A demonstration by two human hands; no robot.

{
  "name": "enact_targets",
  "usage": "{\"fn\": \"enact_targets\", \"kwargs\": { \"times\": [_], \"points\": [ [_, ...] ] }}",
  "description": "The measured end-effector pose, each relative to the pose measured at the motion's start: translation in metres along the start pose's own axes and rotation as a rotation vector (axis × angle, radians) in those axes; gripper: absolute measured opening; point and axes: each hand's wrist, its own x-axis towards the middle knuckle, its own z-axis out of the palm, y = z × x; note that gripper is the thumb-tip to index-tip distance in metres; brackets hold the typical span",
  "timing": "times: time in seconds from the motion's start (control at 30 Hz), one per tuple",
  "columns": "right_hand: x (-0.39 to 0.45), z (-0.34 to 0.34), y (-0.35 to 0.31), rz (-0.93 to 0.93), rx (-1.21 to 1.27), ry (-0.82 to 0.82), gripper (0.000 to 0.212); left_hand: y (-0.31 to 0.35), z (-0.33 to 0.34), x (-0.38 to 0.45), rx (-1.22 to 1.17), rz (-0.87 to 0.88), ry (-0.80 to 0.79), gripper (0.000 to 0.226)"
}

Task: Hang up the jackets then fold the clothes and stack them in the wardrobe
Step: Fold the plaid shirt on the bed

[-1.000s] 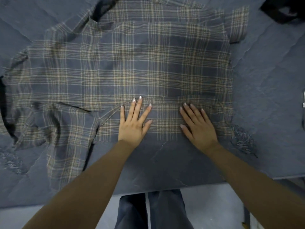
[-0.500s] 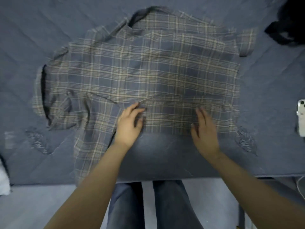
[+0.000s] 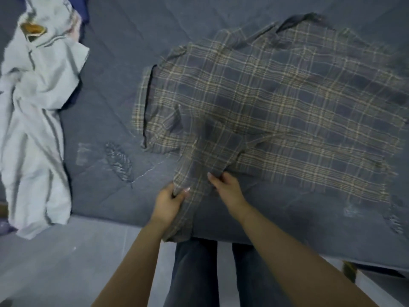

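Folding stage here, with the plaid shirt [image 3: 276, 111] spread flat across the bed [image 3: 110, 85], its collar at the far edge and its body lying ahead and to the right of both hands. The step in hand looks like dealing with the sleeve [image 3: 194, 173], which trails down from the shirt's left side and hangs over the near edge of the bed. The left hand [image 3: 169, 201] is curled round the sleeve's outer edge, thumb and fingers pinching the cloth, while the right hand [image 3: 228, 189] sits just beside it on the sleeve's other edge, fingers bent onto the fabric, though motion blur makes it hard to say how firmly it grips. Both hands are close together at the near side, right where sleeve meets the shirt's lower hem. The next move, by my reading, calls for lifting that sleeve and laying it across the back of the shirt, keeping it flat so no crease gets trapped, and the loose end dangling off the bed needs gathering up first. Off to the far left a pale grey garment [image 3: 35, 120] lies crumpled on the bed, well apart from the shirt and not yet folded
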Motion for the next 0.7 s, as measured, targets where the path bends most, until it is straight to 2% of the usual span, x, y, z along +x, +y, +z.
{"fn": "enact_targets", "kwargs": {
  "times": [0.1,0.2,0.3,0.37,0.5,0.53,0.6,0.63,0.7],
  "points": [
    [-0.007,0.001,-0.023,-0.057,0.107,0.118,0.012,0.02,-0.005,-0.012,-0.195,0.078,-0.017,0.005],
    [-0.011,-0.015,-0.071,-0.143,0.057,0.257,0.014,0.062,-0.009,-0.01,-0.214,0.146,-0.057,0.009],
    [0.002,-0.028,-0.136,-0.239,-0.053,0.29,0.019,0.111,-0.007,0.003,-0.172,0.219,-0.166,0.022],
    [0.022,-0.029,-0.179,-0.273,-0.085,0.315,0.02,0.139,-0.011,0.02,-0.236,0.216,-0.181,0.033],
    [0.076,-0.023,-0.223,-0.23,-0.187,0.328,0.025,0.163,-0.036,0.064,-0.297,0.157,-0.19,0.049],
    [0.088,-0.022,-0.223,-0.19,-0.234,0.309,0.019,0.157,-0.046,0.073,-0.252,0.169,-0.147,0.052],
    [0.097,-0.016,-0.211,-0.115,-0.324,0.303,0.035,0.131,-0.067,0.084,-0.018,0.241,0.039,0.045],
    [0.095,-0.013,-0.202,-0.133,-0.344,0.347,0.041,0.115,-0.077,0.085,0.102,0.272,0.131,0.038],
    [0.077,-0.007,-0.171,-0.265,-0.384,0.476,0.042,0.079,-0.092,0.085,0.195,0.289,0.211,0.034]
  ]
}}
